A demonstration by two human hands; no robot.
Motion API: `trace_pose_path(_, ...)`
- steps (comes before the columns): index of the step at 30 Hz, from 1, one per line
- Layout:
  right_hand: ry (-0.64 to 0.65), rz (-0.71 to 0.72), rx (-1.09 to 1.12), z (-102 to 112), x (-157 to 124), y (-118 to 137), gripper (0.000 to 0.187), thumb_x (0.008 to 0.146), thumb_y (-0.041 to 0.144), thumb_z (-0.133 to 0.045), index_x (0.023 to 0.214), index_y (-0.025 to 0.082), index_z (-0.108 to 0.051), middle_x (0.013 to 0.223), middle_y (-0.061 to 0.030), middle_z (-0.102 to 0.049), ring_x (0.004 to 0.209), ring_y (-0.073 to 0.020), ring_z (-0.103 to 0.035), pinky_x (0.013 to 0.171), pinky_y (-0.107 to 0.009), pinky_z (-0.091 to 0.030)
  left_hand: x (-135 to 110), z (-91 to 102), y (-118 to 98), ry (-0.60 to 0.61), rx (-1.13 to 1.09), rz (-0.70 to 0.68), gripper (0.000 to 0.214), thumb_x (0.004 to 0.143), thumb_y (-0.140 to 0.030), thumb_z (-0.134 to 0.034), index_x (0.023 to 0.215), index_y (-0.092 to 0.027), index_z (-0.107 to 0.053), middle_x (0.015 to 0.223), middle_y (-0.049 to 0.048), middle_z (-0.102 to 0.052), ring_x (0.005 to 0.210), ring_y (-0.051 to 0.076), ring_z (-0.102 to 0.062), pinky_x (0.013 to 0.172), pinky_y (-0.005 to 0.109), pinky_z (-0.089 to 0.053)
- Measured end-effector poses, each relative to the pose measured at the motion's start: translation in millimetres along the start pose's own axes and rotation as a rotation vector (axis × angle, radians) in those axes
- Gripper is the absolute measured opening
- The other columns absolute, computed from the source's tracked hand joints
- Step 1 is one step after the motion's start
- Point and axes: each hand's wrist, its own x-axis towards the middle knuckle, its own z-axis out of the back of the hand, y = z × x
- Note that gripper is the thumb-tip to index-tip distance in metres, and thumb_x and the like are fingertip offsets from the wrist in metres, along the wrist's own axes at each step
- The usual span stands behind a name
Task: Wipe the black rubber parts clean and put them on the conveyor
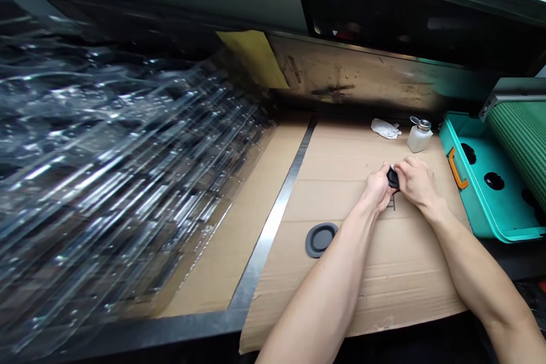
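Many clear plastic trays (170,153), smeared by blur, are being kept piled at the left, with a yellow sheet (260,60) leaning behind them. A bare metal strip of the desk (277,207) is being left uncovered between two pieces of cardboard. On the right-hand cardboard (294,278), a dark grey oval piece (322,239) is lying flat, not being touched, beside the left forearm. Farther right, a small black part (393,179) is being held just above the cardboard: it is being gripped by the left hand (377,186), while its upper edge is being pinched or worked by the closed fingers of the right hand (413,179). Behind the hands, a crumpled white cloth or glove (385,128) and a white bottle (420,136) with a metal top are being left standing by. Dark round shapes (493,181), perhaps parts, are being held in a teal bin (480,219), near a green belt (518,136). The work is seemingly being done piece by piece; this part is being judged unfinished, and whether the binned ones are done cannot be told.
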Motion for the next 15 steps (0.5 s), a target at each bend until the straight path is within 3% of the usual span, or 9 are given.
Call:
trace_pose_path(4, -0.324, -0.140, 0.100, 5.2, -1.4, -17.0, 0.029, 0.102, 0.029, -0.040, 0.106, 0.021, -0.068, 0.104, -0.0105, -0.066, 0.098, -0.0224, -0.061, 0.088, -0.032, -0.046, 0.9, 1.1, -3.3, 0.060, 0.029, 0.076, 0.040, 0.105, -0.030, -0.034, 0.095, -0.007, -0.065, 0.082, 0.0153, -0.073, 0.080, 0.022, -0.072, 0.074, 0.035, -0.059)
trace_pose_path(7, -0.489, -0.246, 0.097, 11.0, -5.5, -31.7, 0.030, 0.103, 0.031, -0.039, 0.104, 0.019, -0.067, 0.101, -0.0116, -0.066, 0.098, -0.0234, -0.062, 0.088, -0.034, -0.048, 2.3, 3.0, -5.6, 0.080, 0.065, 0.104, 0.046, 0.105, -0.033, -0.030, 0.103, -0.003, -0.065, 0.092, 0.0215, -0.074, 0.087, 0.026, -0.074, 0.071, 0.035, -0.060)
trace_pose_path(15, -0.542, -0.300, 0.108, 10.5, -6.7, -42.8, 0.030, 0.102, 0.033, -0.041, 0.103, 0.018, -0.067, 0.099, -0.0118, -0.066, 0.098, -0.0235, -0.061, 0.087, -0.034, -0.048, 2.4, 5.7, -6.8, 0.056, 0.081, 0.099, 0.045, 0.105, -0.033, -0.031, 0.108, -0.002, -0.064, 0.102, 0.0245, -0.073, 0.093, 0.029, -0.074, 0.069, 0.034, -0.060)
